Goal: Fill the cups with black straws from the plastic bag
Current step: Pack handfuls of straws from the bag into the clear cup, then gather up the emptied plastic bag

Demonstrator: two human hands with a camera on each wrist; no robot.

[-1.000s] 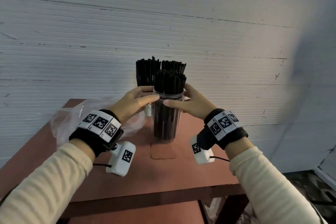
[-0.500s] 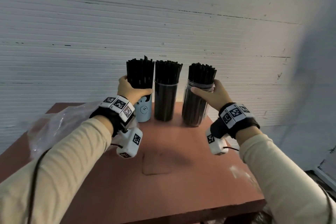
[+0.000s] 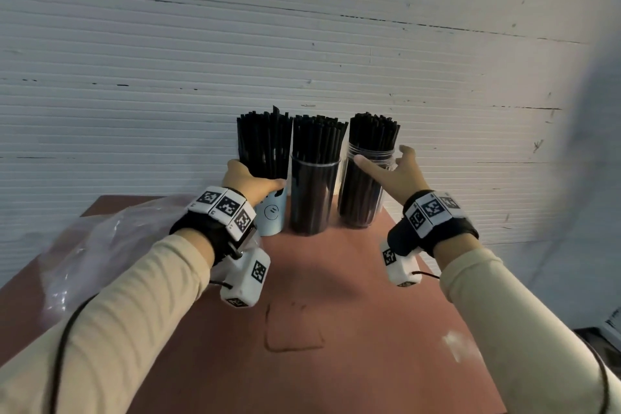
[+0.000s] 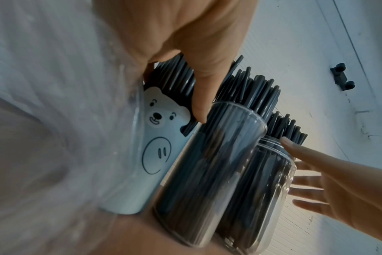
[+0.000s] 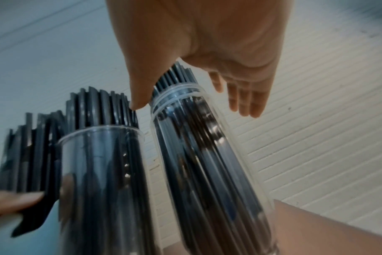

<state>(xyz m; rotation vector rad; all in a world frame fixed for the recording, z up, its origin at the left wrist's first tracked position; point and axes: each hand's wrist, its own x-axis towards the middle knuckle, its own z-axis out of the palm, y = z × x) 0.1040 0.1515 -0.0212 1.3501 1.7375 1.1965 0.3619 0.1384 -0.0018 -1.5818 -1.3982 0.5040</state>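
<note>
From the head view, three cups packed with straws (image 3: 317, 138) stand in a row at the wall end of the tabletop (image 3: 336, 329). The left hand (image 3: 247, 183) grasps the straws of the blue cup (image 3: 273, 215), left of the middle cup (image 3: 314, 195). The bag (image 3: 100, 252) lies further left.

Left wrist view: thumb and fingers close round the blue cup's straws.

Right wrist view: the right hand (image 5: 207, 51) is released, fingers straight, thumb beside the jar (image 5: 207, 155) rim.

Dim, even light; wrist views blurred; wide-angle bending at edges.
</note>
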